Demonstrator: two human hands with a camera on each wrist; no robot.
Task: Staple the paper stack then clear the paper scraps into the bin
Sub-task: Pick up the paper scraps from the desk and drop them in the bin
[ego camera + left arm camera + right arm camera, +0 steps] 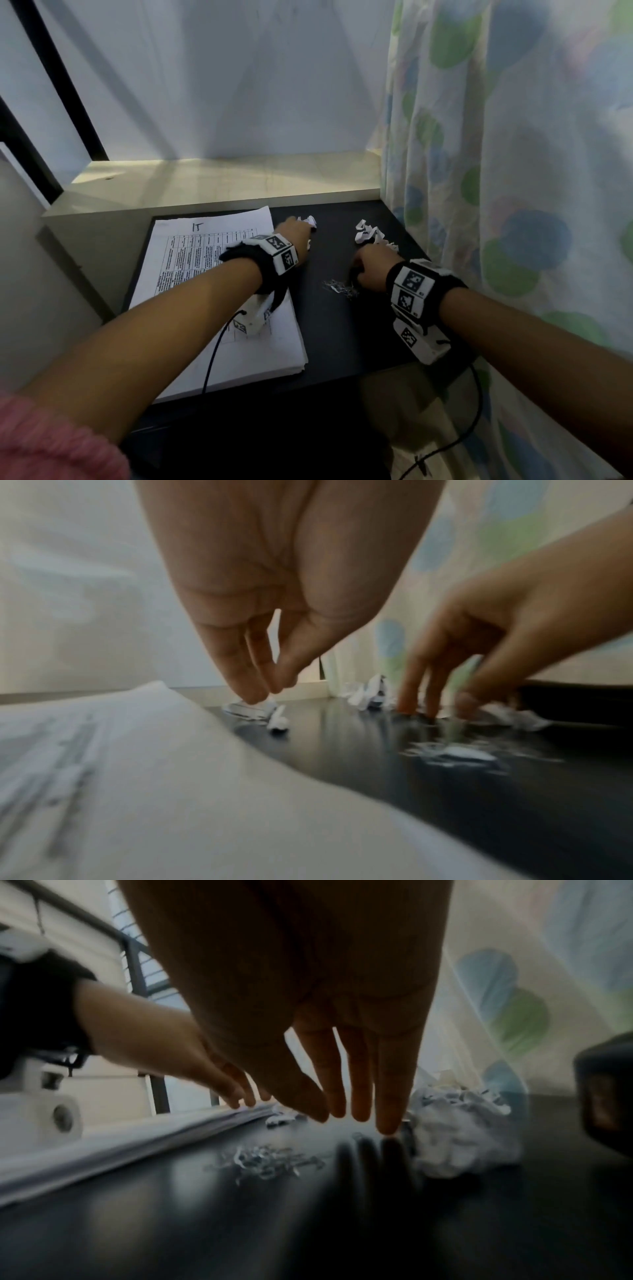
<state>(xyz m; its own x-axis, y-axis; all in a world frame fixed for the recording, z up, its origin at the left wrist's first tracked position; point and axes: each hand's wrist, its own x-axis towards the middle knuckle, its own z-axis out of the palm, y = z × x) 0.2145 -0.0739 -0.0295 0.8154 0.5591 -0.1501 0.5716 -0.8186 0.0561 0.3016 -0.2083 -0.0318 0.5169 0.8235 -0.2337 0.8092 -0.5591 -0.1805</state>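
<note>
A white paper stack (274, 349) with a printed table lies on the left of the black table (342, 335). My left hand (298, 229) reaches past its far corner. Its straight fingers point down, tips together (270, 691), touching a small paper scrap (253, 710). My right hand (366, 270) is to the right, fingers straight (356, 1118), tips on the tabletop beside a crumpled paper scrap (462, 1134). More white scraps (371, 234) lie just beyond it. A small pile of loose staples (339, 287) sits between the hands.
A patterned curtain (513, 171) hangs along the table's right edge. A pale ledge (222, 185) and a wall close off the back. A black object (606, 1096) sits right of my right hand; I cannot tell what it is. Sensor cables trail from both wrists.
</note>
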